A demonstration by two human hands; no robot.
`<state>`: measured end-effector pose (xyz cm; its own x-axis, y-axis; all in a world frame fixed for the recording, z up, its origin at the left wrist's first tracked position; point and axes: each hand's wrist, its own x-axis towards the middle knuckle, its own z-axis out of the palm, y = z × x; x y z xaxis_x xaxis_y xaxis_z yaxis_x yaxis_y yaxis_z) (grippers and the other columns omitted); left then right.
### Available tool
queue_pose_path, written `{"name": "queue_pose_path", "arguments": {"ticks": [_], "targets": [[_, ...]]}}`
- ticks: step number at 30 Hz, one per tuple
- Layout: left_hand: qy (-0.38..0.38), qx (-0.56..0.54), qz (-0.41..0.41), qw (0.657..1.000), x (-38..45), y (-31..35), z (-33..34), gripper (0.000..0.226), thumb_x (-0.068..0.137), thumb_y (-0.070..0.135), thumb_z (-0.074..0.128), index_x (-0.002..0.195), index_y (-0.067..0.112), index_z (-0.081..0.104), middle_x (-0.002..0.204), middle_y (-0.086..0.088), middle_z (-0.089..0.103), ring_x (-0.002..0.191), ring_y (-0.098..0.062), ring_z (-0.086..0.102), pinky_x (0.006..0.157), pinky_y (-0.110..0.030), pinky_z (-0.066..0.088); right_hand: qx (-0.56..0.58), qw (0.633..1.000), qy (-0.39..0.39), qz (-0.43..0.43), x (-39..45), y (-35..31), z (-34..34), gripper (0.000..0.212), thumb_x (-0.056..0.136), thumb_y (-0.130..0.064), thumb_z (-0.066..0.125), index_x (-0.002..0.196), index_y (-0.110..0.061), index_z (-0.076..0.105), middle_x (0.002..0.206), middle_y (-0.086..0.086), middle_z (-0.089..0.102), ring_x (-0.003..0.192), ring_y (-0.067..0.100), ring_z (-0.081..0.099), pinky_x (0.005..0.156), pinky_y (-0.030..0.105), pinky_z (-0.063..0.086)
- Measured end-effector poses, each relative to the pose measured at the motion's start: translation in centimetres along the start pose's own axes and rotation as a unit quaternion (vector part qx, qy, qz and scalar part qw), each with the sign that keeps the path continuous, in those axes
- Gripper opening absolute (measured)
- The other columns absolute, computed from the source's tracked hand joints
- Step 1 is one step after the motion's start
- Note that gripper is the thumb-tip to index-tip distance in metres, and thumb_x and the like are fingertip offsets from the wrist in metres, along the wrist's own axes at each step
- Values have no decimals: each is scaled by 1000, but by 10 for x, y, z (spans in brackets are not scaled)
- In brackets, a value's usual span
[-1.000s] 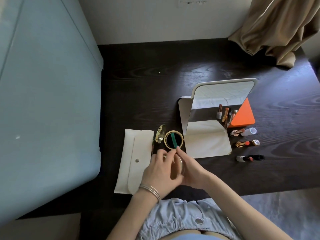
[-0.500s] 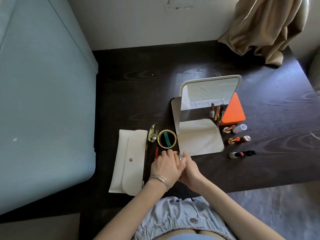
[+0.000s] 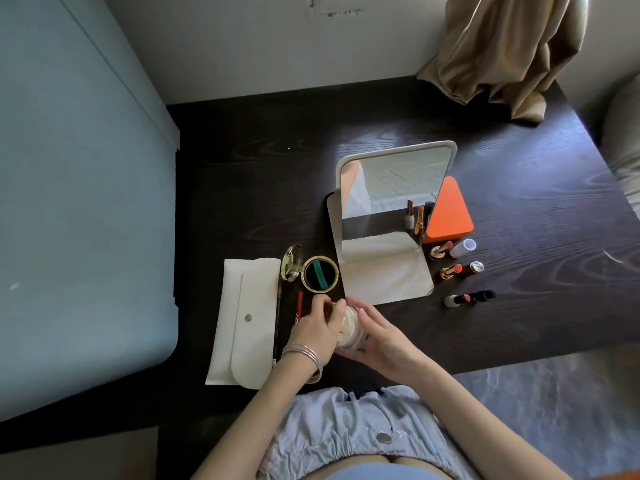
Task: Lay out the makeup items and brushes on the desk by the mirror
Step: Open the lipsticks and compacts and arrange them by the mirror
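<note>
The bench (image 3: pixel 519 188) was seen as dark wood, matt, with the grain clearly visible. The pouch (image 3: pixel 242 320) looked like smooth off-white leatherette, closed with a metal snap. Glossy gold metal was noted on the compact (image 3: pixel 320 273) rim. The curtain (image 3: pixel 502 53) was soft tan cloth, and the box (image 3: pixel 450 213) was smooth matt orange.

A second ago the right hand (image 3: pixel 384 336) had its fingertips up at the round gold tin with the green strip (image 3: pixel 320 274), and now it has pulled back toward the person. Both hands have come down a little, and now you can see a small round jar (image 3: pixel 349 329) held between them. The left hand (image 3: pixel 320 325) curls over the top of the jar and the right hand holds it from the side and below.
</note>
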<state>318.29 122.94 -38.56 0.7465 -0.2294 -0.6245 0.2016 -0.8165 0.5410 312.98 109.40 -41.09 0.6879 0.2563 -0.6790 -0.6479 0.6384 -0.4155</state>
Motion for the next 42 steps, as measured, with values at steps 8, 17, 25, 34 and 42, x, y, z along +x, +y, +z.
{"name": "queue_pose_path", "arguments": {"ticks": [8,17,25,34,42], "targets": [[-127,-281,-102,946,5,-2,-2,48,95,56,26,122,20,44,79,-7,58,55,-15,57,52,-26,51,-38,999,37,1,-3,-11,-11,36,93,-30,54,128,-24,51,125,9,52,115,28,55,93,49,51],[-172,-593,-238,750,8,-22,-13,39,94,38,35,108,16,64,106,-15,64,94,-38,63,81,-47,50,-119,991,69,2,6,-13,-15,51,87,2,56,131,-19,43,132,15,42,120,33,49,87,45,55],[-86,-596,-263,754,21,-46,0,32,88,21,59,118,11,55,129,-21,53,118,-40,53,77,-48,52,-213,967,141,9,20,-8,-16,48,87,2,58,127,-16,37,128,16,48,101,21,56,74,31,56],[41,-259,-163,951,29,-49,-15,47,88,10,53,134,11,43,127,-13,52,114,-30,52,98,-47,47,-312,942,126,-3,38,-1,-6,54,86,-1,63,133,-10,38,130,16,48,115,27,54,89,36,55],[110,-32,-71,991,28,-40,-19,60,88,14,58,143,15,32,143,-8,35,123,-25,48,98,-32,42,-638,762,102,-47,30,-3,-2,91,75,-12,77,148,-10,22,140,10,35,129,25,40,105,27,33]]}}
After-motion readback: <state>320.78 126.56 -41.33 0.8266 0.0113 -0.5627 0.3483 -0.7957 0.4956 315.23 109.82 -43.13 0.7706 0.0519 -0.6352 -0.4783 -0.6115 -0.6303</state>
